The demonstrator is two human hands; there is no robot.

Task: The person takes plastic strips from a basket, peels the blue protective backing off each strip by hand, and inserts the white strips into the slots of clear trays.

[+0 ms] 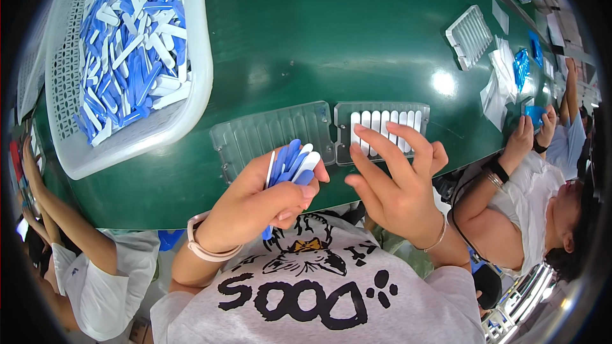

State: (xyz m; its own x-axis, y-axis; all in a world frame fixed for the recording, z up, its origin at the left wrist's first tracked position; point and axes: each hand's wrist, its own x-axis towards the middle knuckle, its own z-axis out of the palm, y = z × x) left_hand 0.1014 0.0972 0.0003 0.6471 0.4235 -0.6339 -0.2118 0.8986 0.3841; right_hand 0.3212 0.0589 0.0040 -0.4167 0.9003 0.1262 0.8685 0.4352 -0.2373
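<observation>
My left hand is closed around a bunch of blue and white flat strips with rounded ends, fanned out at the top. To its right, my right hand has its fingers spread over a clear slotted tray. Several white strips lie side by side in that tray. The index fingertip is at the leftmost strips; whether it touches them I cannot tell. Adjoining on the left is another clear ribbed tray half with bare slots, partly behind my left hand. Whether the two halves are joined is unclear.
At the far left a white perforated basket holds a heap of blue and white strips. Another clear ribbed tray and crumpled clear wrappers lie at right on the green table. Co-workers sit on both sides; one holds something blue.
</observation>
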